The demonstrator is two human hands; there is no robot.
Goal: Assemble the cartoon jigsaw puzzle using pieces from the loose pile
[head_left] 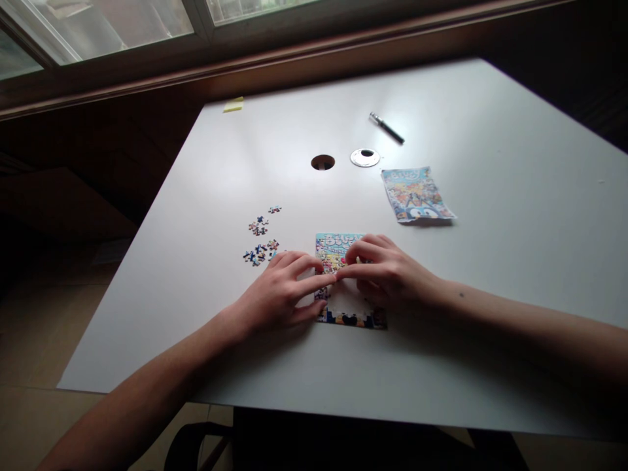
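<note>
A partly assembled jigsaw puzzle (349,319) lies flat on the white table, with a gap in its lower middle. My left hand (284,291) rests over the puzzle's left edge, fingers apart, its index fingertip touching the pieces near the middle. From the right, my right hand (387,271) bends over the puzzle, its index fingertip meeting the left one. Whether a small piece is under the right fingertips cannot be seen. Several loose puzzle pieces (258,226) lie left of the puzzle, some close to my left hand.
A printed picture sheet (417,194) lies behind my right hand. Farther back are a black pen (387,128), a round metal cover (365,157), a hole (322,162) in the table (161,281) and a yellow sticky note (233,104). A window is behind the table.
</note>
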